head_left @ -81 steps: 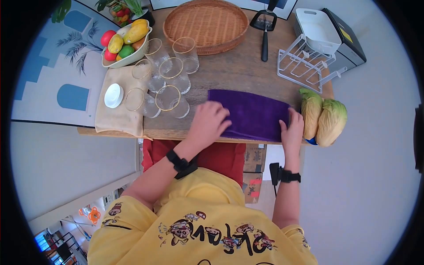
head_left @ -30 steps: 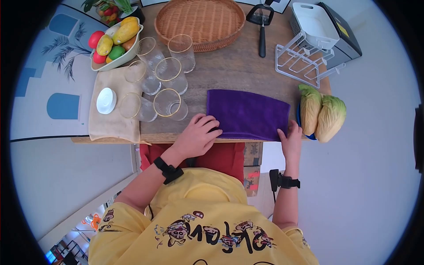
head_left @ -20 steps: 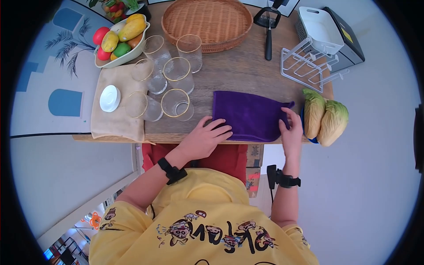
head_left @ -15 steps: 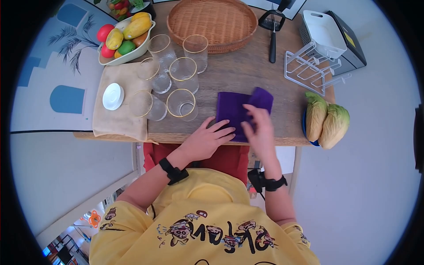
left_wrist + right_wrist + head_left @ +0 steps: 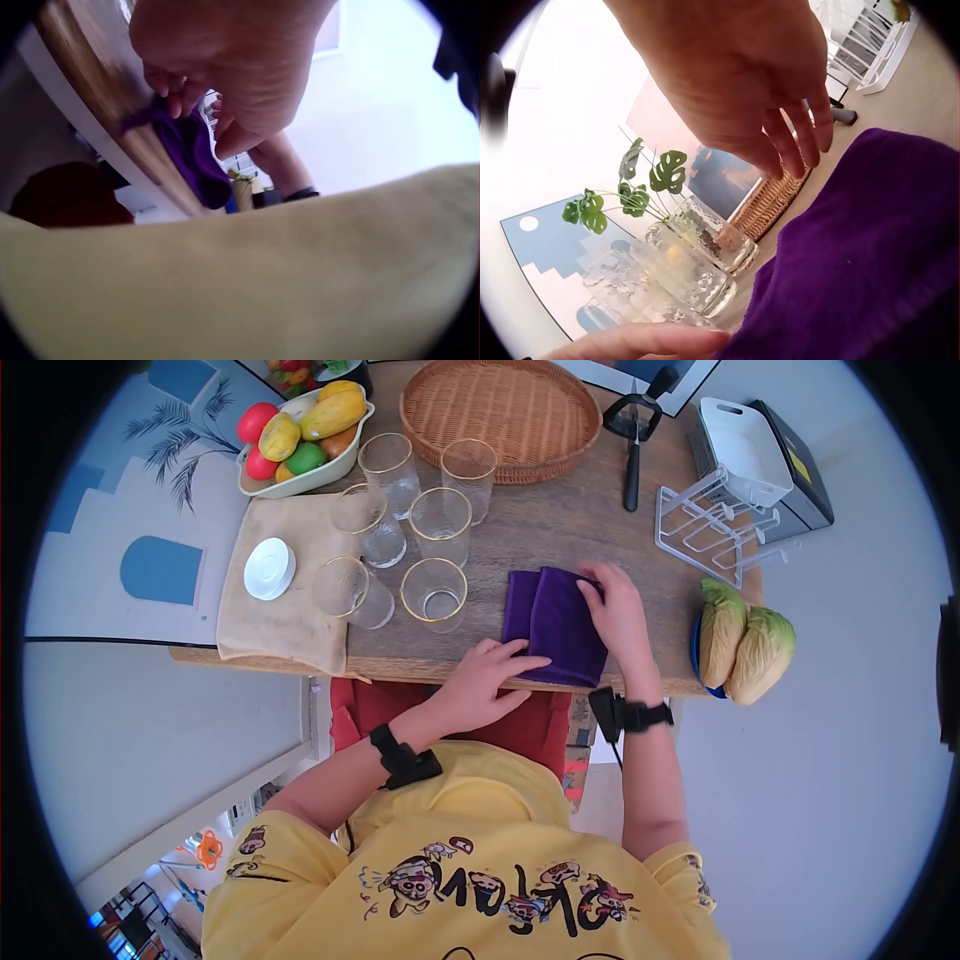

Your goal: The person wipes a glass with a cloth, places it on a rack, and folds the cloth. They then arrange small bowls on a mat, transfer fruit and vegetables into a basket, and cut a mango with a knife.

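Observation:
The purple cloth (image 5: pixel 568 625) lies folded near the table's front edge, its upper layer leaving a strip of the lower one showing on the left. At its lower left, the left hand (image 5: pixel 480 688) rests fingertips on the fabric. The right hand (image 5: pixel 622 622) is at the upper right corner, fingers loosely bent and touching or just above it. In the right wrist view that hand (image 5: pixel 742 82) has spread fingers beside the cloth (image 5: pixel 862 240), gripping nothing. The left wrist view shows the left hand (image 5: pixel 232 67) over the cloth (image 5: pixel 191 150), its fingertip contact partly hidden.
Several gold-rimmed glasses (image 5: pixel 440 525) stand left of the cloth, beside a beige cloth (image 5: pixel 300 560) with a white lid-like item (image 5: pixel 270 569). Behind are a fruit bowl (image 5: pixel 350 458) and wicker tray (image 5: pixel 500 415). A white rack (image 5: pixel 705 525) and cabbages (image 5: pixel 760 655) are at the right.
The right hand has brought the cloth's right side over to the left, folding it, then moved slightly back to the right. The left hand has stayed at the cloth's lower left.

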